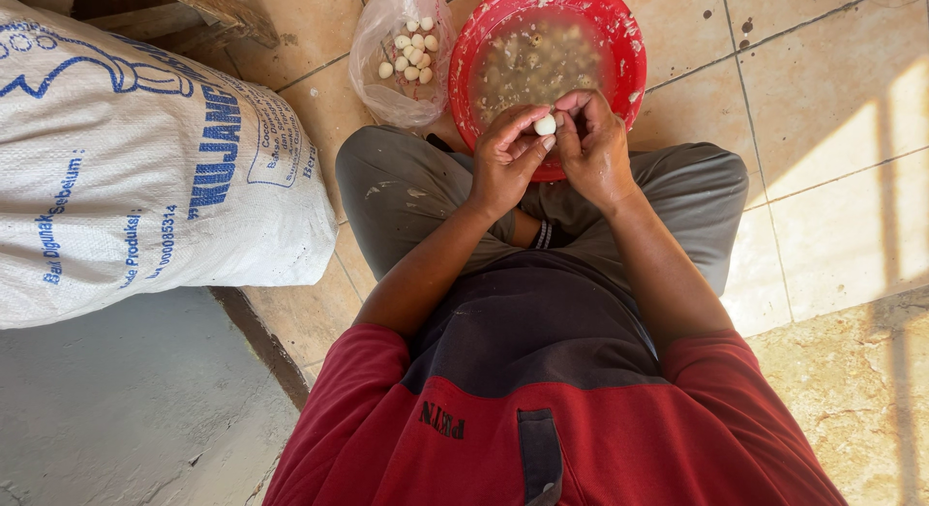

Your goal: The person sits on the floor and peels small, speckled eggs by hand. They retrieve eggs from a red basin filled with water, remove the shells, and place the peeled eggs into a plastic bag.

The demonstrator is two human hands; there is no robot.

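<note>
A small white peeled egg (546,125) sits between the fingertips of both hands, just above the near rim of a red basin (629,42). My left hand (505,158) pinches it from the left and my right hand (592,143) from the right. The basin holds cloudy water with many small speckled eggs in it. To its left, a clear plastic bag (373,56) lies open on the tiled floor with several white peeled eggs (410,51) inside. I sit with knees apart, grey trousers and a red shirt below the hands.
A large white woven sack (135,167) with blue print lies on the left, over a step edge down to a grey concrete floor (126,409). Beige floor tiles (823,129) stretch right of the basin. A wooden piece (208,8) shows at top left.
</note>
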